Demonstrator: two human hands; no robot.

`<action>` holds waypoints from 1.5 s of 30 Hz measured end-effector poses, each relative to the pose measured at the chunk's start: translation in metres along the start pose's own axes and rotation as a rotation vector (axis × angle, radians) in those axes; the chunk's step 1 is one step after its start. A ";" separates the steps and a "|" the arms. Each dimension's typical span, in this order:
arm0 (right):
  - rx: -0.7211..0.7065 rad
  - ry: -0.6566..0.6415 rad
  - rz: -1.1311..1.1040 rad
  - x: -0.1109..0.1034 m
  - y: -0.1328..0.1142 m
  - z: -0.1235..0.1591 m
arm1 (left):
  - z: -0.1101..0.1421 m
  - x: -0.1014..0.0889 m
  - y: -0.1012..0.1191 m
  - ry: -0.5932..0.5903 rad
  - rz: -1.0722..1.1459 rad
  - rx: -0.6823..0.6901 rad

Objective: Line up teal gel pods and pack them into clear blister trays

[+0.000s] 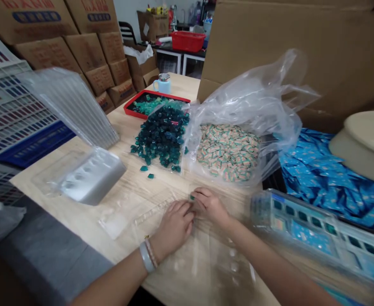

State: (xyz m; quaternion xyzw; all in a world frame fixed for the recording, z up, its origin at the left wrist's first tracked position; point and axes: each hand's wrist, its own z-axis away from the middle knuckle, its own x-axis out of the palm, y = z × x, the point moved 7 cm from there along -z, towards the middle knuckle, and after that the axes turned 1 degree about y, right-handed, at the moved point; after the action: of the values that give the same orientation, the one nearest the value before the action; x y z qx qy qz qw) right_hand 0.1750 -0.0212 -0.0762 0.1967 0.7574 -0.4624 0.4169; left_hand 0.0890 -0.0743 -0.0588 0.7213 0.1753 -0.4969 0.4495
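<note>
My right hand (209, 207) pinches a small teal gel piece (192, 197) at its fingertips. My left hand (174, 225), wearing bracelets, lies beside it with its fingers close to that piece, and what they grip is hidden. Both hands rest over a clear plastic blister sheet (151, 212) on the light wooden table (123, 199). Ahead of them lies a plastic bag of dark teal gel pieces (161, 136), with loose pieces (144, 168) spilled in front. To its right, an open clear bag (237, 106) holds striped beige pods (228, 153).
A red tray (132, 106) of green pieces and a pale blue mug (161, 84) stand at the far end. Stacked clear moulds (91, 178) lie left, beside a blue-and-white crate (15, 110). Blue packets (314, 178) and a clear compartment box (314, 229) crowd the right.
</note>
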 end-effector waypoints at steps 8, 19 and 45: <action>0.071 0.079 -0.023 -0.016 -0.014 -0.016 | 0.004 -0.060 -0.054 0.308 0.022 -0.135; 0.320 -0.130 -0.872 0.071 -0.060 -0.120 | 0.005 -0.089 -0.136 0.394 0.192 -0.386; 0.755 0.331 -1.191 -0.029 0.008 0.041 | -0.044 0.005 -0.002 0.147 1.499 -0.605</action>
State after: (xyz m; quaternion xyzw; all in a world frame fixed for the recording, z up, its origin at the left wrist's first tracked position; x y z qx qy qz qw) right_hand 0.2156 -0.0505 -0.0662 -0.0512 0.5779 -0.8053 -0.1224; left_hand 0.1138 -0.0381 -0.0595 0.5251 -0.1988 0.0540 0.8258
